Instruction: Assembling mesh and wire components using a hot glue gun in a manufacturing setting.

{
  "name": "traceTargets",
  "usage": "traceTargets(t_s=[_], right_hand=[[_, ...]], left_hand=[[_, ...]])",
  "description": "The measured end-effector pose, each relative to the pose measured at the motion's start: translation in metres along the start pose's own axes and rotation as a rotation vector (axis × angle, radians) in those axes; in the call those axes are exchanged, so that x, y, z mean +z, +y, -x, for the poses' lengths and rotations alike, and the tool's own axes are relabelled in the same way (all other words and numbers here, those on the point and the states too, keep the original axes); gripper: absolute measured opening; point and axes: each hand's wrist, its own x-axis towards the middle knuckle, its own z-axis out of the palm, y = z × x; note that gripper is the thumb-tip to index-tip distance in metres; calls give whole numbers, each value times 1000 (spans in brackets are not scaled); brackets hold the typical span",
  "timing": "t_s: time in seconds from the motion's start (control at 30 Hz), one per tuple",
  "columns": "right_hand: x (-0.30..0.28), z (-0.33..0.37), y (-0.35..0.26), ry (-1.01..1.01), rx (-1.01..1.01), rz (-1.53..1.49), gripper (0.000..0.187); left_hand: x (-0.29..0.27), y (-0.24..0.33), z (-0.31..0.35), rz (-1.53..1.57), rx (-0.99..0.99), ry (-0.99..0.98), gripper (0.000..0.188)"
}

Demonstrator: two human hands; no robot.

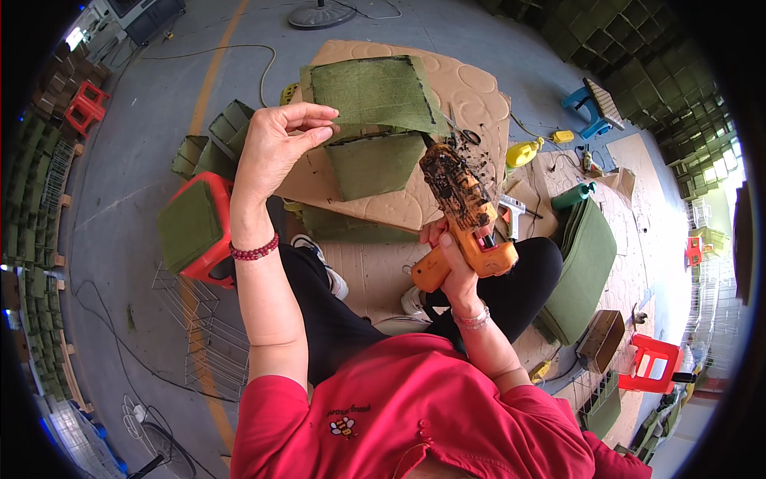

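Observation:
My left hand (275, 148) pinches the near left corner of a green fabric panel (371, 92) with dark edges. The panel lies over the top of a green fabric box (377, 169), whose near side faces me. In my right hand (459, 271) is an orange glue gun (467, 203), its upper part crusted with black residue. The gun is tilted, its blackened end near the box's right edge. Scissors (467, 136) lie just right of the panel among black scraps. Whether the gun's tip touches the box I cannot tell.
Box and scissors rest on a cardboard-topped work surface (319, 180). To the left, a red stool (227, 239) carries green sheets. On the right are another glue gun (515, 211), a yellow bottle (523, 153), a green bottle (573, 195) and stacked green panels (586, 259). Cables cross the floor.

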Motion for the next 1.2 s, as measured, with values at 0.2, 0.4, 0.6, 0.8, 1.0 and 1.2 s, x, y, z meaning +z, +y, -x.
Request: traceTargets(t_s=[0.2, 0.4, 0.6, 0.8, 1.0, 1.2], right_hand=[[-8, -2, 0, 33, -36, -32, 19], [-14, -7, -3, 62, -43, -33, 19], [-6, -6, -4, 58, -115, -56, 20], [-9, -8, 2, 54, -119, -27, 21], [0, -3, 3, 59, -123, -4, 22], [3, -2, 4, 24, -105, 2, 23]], left_hand=[[2, 0, 1, -6, -6, -9, 19], [1, -3, -1, -9, 5, -8, 21], [-1, -5, -2, -113, 94, -14, 21], [2, 11, 0, -91, -36, 40, 18], [0, 6, 2, -78, 32, -3, 18], [3, 10, 2, -128, 29, 7, 18]])
